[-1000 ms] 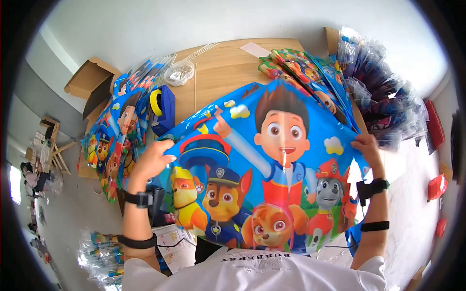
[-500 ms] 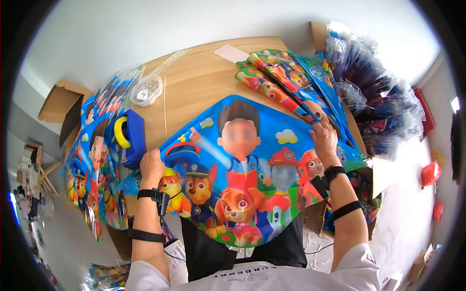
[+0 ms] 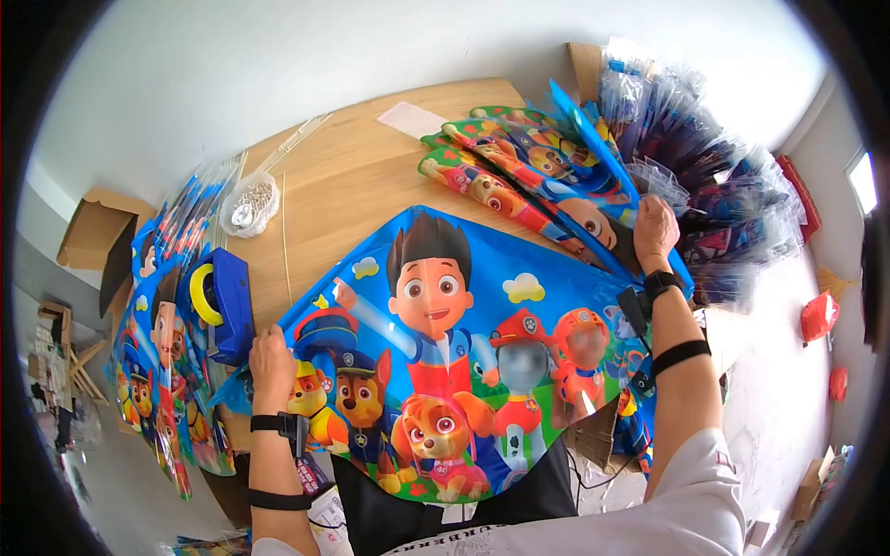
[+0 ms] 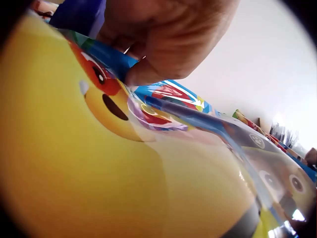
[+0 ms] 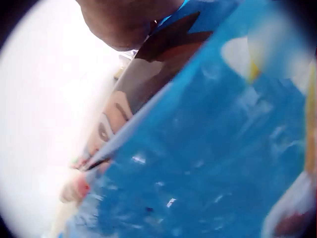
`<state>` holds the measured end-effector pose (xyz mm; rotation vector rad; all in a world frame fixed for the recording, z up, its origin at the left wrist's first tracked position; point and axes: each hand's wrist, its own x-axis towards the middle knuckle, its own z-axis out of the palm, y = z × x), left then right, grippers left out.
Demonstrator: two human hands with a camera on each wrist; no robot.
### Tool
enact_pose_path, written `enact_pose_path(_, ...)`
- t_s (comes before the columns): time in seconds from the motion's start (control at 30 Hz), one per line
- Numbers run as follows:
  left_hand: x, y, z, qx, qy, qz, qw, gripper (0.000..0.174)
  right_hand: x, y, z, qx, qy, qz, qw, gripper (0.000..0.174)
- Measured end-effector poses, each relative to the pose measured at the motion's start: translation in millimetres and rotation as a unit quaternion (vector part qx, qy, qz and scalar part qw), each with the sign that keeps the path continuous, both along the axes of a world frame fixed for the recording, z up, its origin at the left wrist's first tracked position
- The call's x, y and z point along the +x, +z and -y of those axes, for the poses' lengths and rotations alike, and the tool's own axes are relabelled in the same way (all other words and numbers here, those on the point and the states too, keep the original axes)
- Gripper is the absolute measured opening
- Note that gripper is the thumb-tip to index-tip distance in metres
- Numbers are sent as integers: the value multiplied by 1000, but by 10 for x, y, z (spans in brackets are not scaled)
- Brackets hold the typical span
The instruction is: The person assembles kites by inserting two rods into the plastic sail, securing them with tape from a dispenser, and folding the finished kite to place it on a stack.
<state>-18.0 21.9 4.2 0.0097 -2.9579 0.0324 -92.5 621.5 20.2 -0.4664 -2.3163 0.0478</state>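
Observation:
A blue kite (image 3: pixel 445 357) printed with cartoon characters lies spread out in front of me, its lower edge over my lap. My left hand (image 3: pixel 272 366) pinches its left corner; the left wrist view shows thumb and fingers (image 4: pixel 148 69) on the edge of the printed film. On the right, my right hand (image 3: pixel 655 227) grips the edge of a folded kite (image 3: pixel 593 134) at the pile, and part of that kite stands up above the others. In the right wrist view, the fingers (image 5: pixel 124 29) hold film printed with a brown-haired face.
More folded kites (image 3: pixel 491 181) lie under the right hand. Clear-bagged packs (image 3: pixel 742 185) stand beyond them. On the left are a blue tape dispenser (image 3: pixel 232 306), a bowl of small parts (image 3: pixel 250 206), hanging kites (image 3: pixel 162 371) and a cardboard box (image 3: pixel 97 227). Thin rods (image 3: pixel 292 144) lie on the table (image 3: pixel 371 157).
The spread kite has come down from in front of my chest onto the table edge and lap. My right hand has left its right corner and raised part of a folded kite at the pile.

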Motion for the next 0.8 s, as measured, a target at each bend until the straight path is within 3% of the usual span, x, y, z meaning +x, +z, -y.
enact_pose_path(0.07, 45, 257, -209, -1, -6, -29, 1000, 22, 146, 384, 356, -4, 33, -45, 998, 11)
enact_pose_path(0.1, 45, 362, -311, -1, -6, -31, 1000, 22, 232, 527, 497, 16, 102, -91, 991, 10)
enact_pose_path(0.17, 31, 585, -532, 68, -91, -135, 984, 27, 480, 781, 816, 46, 205, -134, 968, 7)
enact_pose_path(0.27, 63, 885, -949, 188, -214, -215, 934, 19, 919, 924, 1291, 15, 281, -135, 950, 3)
enact_pose_path(0.37, 208, 1188, -1391, 220, -306, -266, 887, 37, 1288, 914, 1710, -34, 367, -128, 921, 7)
enact_pose_path(0.43, 298, 1269, -1568, 150, -337, -304, 878, 52, 1505, 886, 1917, -100, 391, -107, 909, 9)
enact_pose_path(0.47, 341, 1306, -1649, 129, -349, -338, 865, 39, 1611, 882, 2000, -104, 395, -107, 906, 9)
enact_pose_path(0.6, 380, 1171, -1692, 76, -364, -312, 874, 26, 1972, 818, 2306, -185, 477, -55, 857, 15)
enact_pose_path(0.73, 633, 1074, -1527, 58, -389, -213, 894, 7, 2210, 683, 2347, -347, 463, 67, 813, 11)
enact_pose_path(0.8, 747, 1054, -1426, 70, -400, -201, 892, 3, 2284, 587, 2264, -483, 416, 100, 764, 6)
